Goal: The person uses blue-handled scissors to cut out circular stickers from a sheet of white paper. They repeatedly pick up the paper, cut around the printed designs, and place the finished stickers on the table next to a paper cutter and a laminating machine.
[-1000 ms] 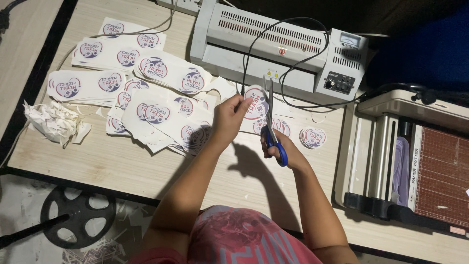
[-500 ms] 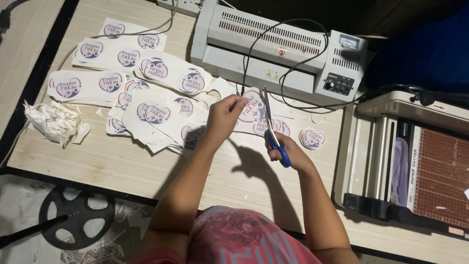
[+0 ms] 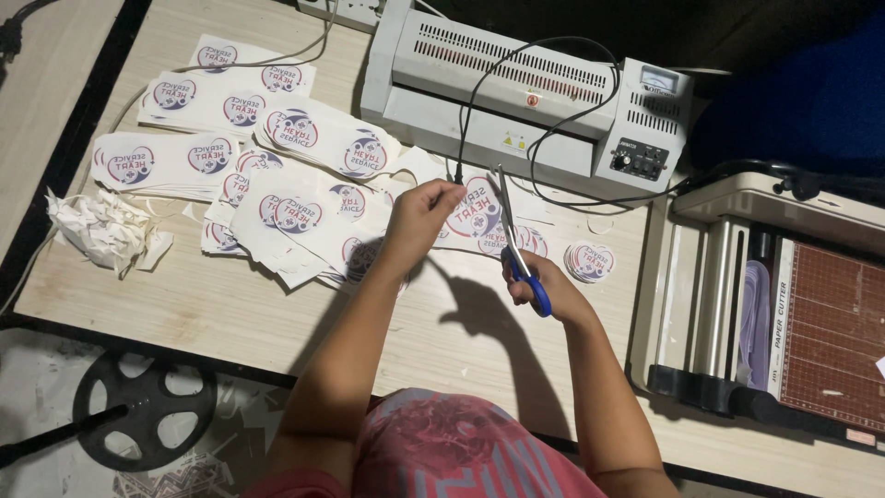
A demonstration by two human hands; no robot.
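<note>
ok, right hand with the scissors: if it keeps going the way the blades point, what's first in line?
The right hand aims the scissors up and away, into the printed sheet pinched by the left hand. Past that lie the black cable and the grey laminator. Depth is unclear from this one view.

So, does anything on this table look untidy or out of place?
A crumpled heap of white paper scraps lies at the table's left edge. A black cord trails across the laminator, close to the scissors in the right hand.
</note>
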